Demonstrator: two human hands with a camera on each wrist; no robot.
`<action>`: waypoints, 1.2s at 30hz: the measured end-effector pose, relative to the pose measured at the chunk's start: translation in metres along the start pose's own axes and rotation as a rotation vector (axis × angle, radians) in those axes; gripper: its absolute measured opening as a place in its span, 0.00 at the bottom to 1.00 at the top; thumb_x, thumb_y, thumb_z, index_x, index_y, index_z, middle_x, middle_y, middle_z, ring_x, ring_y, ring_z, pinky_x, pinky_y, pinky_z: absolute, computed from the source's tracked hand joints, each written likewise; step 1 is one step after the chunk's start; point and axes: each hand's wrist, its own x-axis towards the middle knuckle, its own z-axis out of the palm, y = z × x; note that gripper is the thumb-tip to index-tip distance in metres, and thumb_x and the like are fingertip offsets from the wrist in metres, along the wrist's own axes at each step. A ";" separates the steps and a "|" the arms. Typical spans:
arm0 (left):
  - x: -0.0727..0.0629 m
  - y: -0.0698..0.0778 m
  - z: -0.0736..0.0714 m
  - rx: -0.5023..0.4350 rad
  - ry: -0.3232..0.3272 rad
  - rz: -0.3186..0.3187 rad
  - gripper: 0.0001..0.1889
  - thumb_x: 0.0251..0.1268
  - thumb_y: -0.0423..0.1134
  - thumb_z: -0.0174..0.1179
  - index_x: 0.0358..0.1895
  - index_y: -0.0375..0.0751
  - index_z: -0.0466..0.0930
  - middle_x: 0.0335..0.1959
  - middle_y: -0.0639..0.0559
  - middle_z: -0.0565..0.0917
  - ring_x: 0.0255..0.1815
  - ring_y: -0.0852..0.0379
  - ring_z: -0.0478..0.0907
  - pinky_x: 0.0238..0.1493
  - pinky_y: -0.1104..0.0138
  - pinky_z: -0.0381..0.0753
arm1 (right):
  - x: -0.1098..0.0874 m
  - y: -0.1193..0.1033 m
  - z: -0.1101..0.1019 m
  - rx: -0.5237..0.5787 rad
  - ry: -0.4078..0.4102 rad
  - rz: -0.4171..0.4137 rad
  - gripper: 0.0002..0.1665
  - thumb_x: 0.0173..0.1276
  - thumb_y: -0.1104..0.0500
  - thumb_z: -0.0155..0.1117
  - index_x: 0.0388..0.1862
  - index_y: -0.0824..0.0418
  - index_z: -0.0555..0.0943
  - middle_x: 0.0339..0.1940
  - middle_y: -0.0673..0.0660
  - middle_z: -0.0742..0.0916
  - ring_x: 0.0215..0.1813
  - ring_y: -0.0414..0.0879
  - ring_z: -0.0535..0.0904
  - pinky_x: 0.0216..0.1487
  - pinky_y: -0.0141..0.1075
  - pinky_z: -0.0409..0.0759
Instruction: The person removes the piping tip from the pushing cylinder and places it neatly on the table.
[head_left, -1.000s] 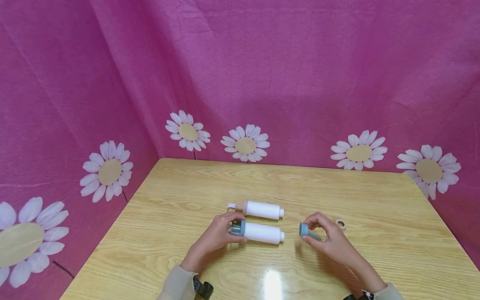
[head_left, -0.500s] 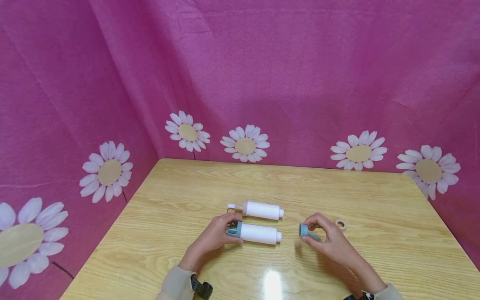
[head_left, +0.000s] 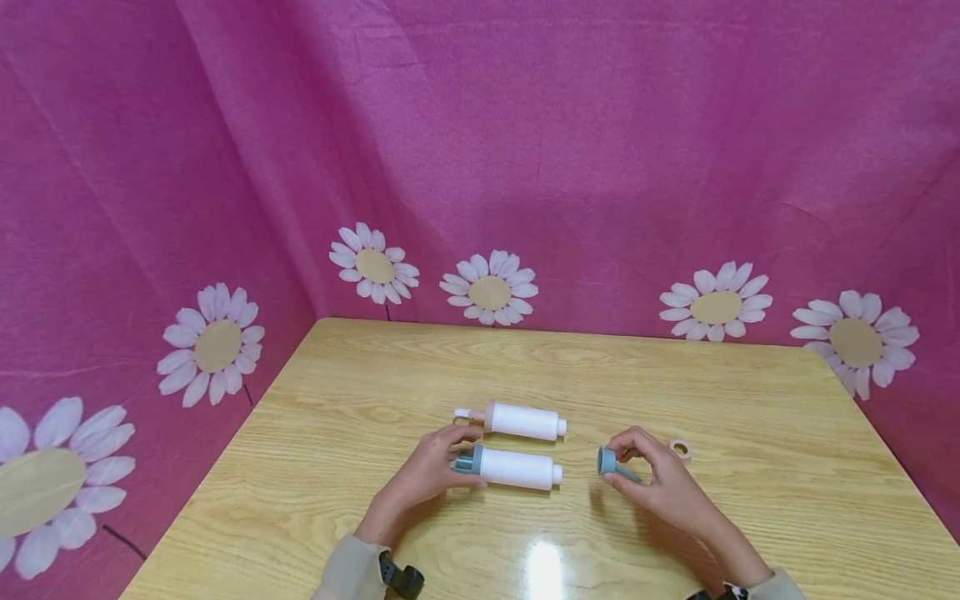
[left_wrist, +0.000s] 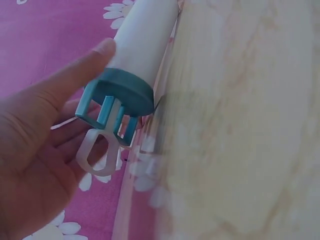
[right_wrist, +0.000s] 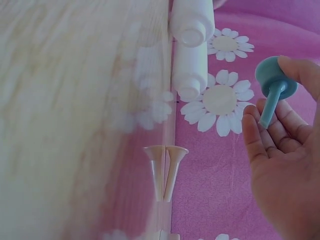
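My left hand (head_left: 433, 463) holds a white tube (head_left: 517, 469) by its teal slotted collar (left_wrist: 125, 90), thumb and fingers on opposite sides. The tube lies on the table, its narrow white tip pointing right. A pale pull loop (left_wrist: 102, 155) sticks out of the collar. Between thumb and fingers, my right hand (head_left: 663, 483) pinches a teal funnel-shaped nozzle (head_left: 607, 460) above the table, wide cup to the left; its thin stem (right_wrist: 270, 105) shows in the right wrist view. Just behind the held tube lies a similar white tube (head_left: 525, 421) with a beige collar (head_left: 491, 416).
A beige funnel-shaped nozzle (right_wrist: 175, 172) stands on its own to the right, behind my right hand. Everything lies on a wood-grain table (head_left: 615, 367). A magenta cloth with daisies (head_left: 585, 167) hangs along the back and left edges.
The teal-collared tube has slid slightly left along the table with my left hand during the first half second. My right hand and the teal nozzle stay nearly still.
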 end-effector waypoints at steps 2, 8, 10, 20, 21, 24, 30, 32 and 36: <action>-0.001 0.003 0.000 -0.009 0.046 0.022 0.34 0.51 0.43 0.74 0.62 0.38 0.74 0.64 0.44 0.77 0.65 0.45 0.76 0.58 0.58 0.82 | 0.000 0.000 0.000 -0.003 -0.001 0.012 0.18 0.59 0.66 0.72 0.44 0.52 0.77 0.39 0.44 0.82 0.42 0.31 0.76 0.43 0.32 0.80; 0.001 0.015 0.004 0.104 0.248 0.203 0.31 0.48 0.40 0.76 0.58 0.38 0.78 0.58 0.45 0.82 0.63 0.47 0.78 0.58 0.58 0.81 | 0.001 0.001 0.001 -0.006 0.005 0.015 0.17 0.59 0.65 0.72 0.43 0.51 0.78 0.38 0.44 0.83 0.41 0.31 0.76 0.43 0.31 0.80; 0.002 0.019 0.007 0.138 0.295 0.258 0.30 0.46 0.40 0.76 0.57 0.38 0.79 0.56 0.46 0.84 0.61 0.48 0.80 0.61 0.59 0.80 | 0.002 0.000 0.002 -0.003 0.006 0.007 0.17 0.59 0.66 0.72 0.43 0.51 0.79 0.37 0.44 0.83 0.41 0.31 0.77 0.42 0.32 0.81; 0.008 0.035 0.026 0.163 0.334 0.388 0.29 0.44 0.40 0.77 0.55 0.39 0.81 0.53 0.46 0.86 0.56 0.50 0.82 0.60 0.61 0.81 | 0.007 -0.006 0.013 0.030 -0.041 0.059 0.14 0.61 0.61 0.72 0.43 0.49 0.80 0.38 0.43 0.84 0.41 0.31 0.78 0.42 0.36 0.82; 0.009 0.036 0.027 0.159 0.334 0.396 0.29 0.44 0.40 0.77 0.54 0.39 0.81 0.52 0.46 0.86 0.56 0.50 0.82 0.60 0.62 0.81 | 0.008 -0.007 0.014 0.034 -0.047 0.059 0.14 0.61 0.61 0.72 0.43 0.49 0.80 0.39 0.44 0.84 0.41 0.31 0.78 0.43 0.36 0.83; 0.010 0.038 0.032 0.155 0.328 0.416 0.29 0.44 0.40 0.77 0.54 0.39 0.80 0.52 0.46 0.86 0.55 0.50 0.83 0.59 0.63 0.81 | 0.010 -0.010 0.017 0.041 -0.055 0.031 0.14 0.61 0.61 0.72 0.44 0.51 0.80 0.39 0.45 0.84 0.41 0.32 0.78 0.43 0.35 0.83; 0.013 0.043 0.041 0.129 0.297 0.423 0.29 0.45 0.39 0.77 0.55 0.40 0.80 0.52 0.47 0.86 0.55 0.51 0.83 0.60 0.64 0.81 | 0.016 -0.013 0.026 0.058 -0.056 -0.057 0.15 0.59 0.64 0.73 0.43 0.54 0.81 0.37 0.48 0.85 0.40 0.34 0.78 0.42 0.33 0.82; 0.013 0.046 0.044 0.135 0.286 0.430 0.29 0.46 0.40 0.76 0.55 0.39 0.81 0.52 0.47 0.86 0.55 0.51 0.83 0.60 0.64 0.81 | 0.017 -0.014 0.029 0.063 -0.063 -0.073 0.15 0.58 0.64 0.73 0.43 0.54 0.81 0.37 0.48 0.85 0.39 0.36 0.79 0.42 0.31 0.81; 0.014 0.051 0.049 0.156 0.251 0.446 0.27 0.48 0.41 0.76 0.54 0.37 0.81 0.53 0.47 0.86 0.54 0.52 0.84 0.58 0.65 0.82 | 0.020 -0.017 0.035 0.040 -0.073 -0.080 0.15 0.56 0.62 0.74 0.42 0.52 0.81 0.35 0.45 0.85 0.37 0.39 0.80 0.46 0.35 0.77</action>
